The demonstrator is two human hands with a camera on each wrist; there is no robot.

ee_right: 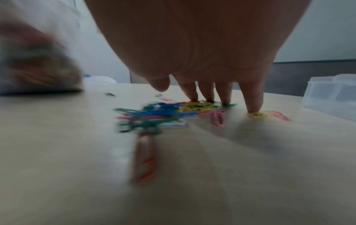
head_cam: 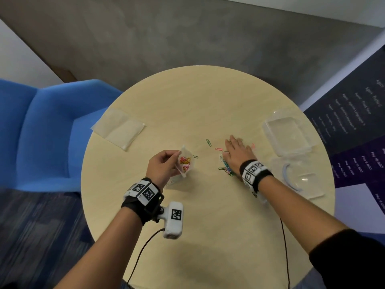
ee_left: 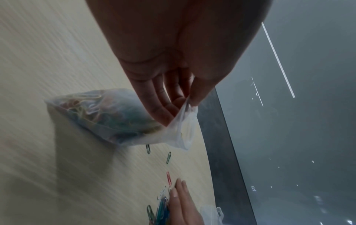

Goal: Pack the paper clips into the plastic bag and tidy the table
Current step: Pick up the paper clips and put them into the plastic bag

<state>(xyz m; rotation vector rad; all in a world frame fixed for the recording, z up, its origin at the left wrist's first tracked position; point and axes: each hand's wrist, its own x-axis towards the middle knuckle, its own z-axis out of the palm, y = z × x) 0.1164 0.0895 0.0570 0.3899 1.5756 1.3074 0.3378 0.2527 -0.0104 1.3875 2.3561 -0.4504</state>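
A small clear plastic bag [head_cam: 186, 162] [ee_left: 115, 115] holding several coloured paper clips hangs just over the round table [head_cam: 187, 105]. My left hand [head_cam: 164, 163] [ee_left: 181, 103] pinches its open rim between thumb and fingers. My right hand [head_cam: 235, 150] [ee_right: 210, 97] lies flat with straight fingers pressing on a heap of loose paper clips [head_cam: 227, 170] [ee_right: 163, 114] [ee_left: 161, 208]. Single clips lie between the hands: a green one [head_cam: 208, 142], a pink-red one [head_cam: 218, 149] and a dark one [head_cam: 195, 157]. A blurred red clip [ee_right: 145, 159] lies near the right wrist camera.
A spare stack of clear bags [head_cam: 119, 128] lies at the table's left edge. A clear plastic box [head_cam: 286, 131] [ee_right: 331, 97] and its lid [head_cam: 302, 178] sit on the right side. A blue armchair [head_cam: 41, 132] stands left of the table.
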